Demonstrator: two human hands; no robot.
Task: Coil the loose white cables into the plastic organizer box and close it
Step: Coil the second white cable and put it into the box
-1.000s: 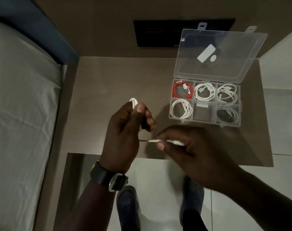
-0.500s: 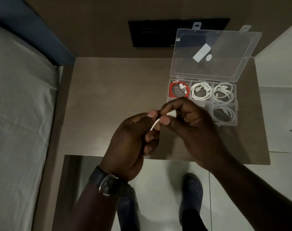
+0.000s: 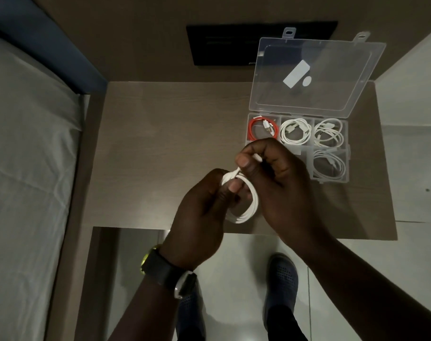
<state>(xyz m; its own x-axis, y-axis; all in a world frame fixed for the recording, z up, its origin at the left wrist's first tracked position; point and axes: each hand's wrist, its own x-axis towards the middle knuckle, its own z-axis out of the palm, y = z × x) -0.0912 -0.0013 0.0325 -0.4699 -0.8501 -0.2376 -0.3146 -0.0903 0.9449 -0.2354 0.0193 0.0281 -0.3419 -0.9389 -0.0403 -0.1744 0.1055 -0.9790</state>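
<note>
Step in hand: I am winding the last turns of a white cable [image 3: 252, 205] into a small coil, held in the air just in front of the organizer box [image 3: 346, 153]
Left hand [image 3: 202, 210]: fingers closed around the coil, thumb pressing the loops flat so they cannot spring apart
Right hand [image 3: 273, 173]: thumb and forefinger pinched on the free end of the cable, just above the coil
Doing it well: I should keep the loops the same size and small enough for one compartment, tuck the end under a turn, and not let go with the left until the coil sits between the walls
Box lid [image 3: 315, 75]: clear, standing open at the back edge of the box
Back row of the box: a red cable [image 3: 255, 130] at the left, white coils in the middle and right compartments
Front row: a white coil at the right; my right hand hides the others, so I cannot tell which is free
Worktop [image 3: 160, 143]: bare to the left of the box
</note>
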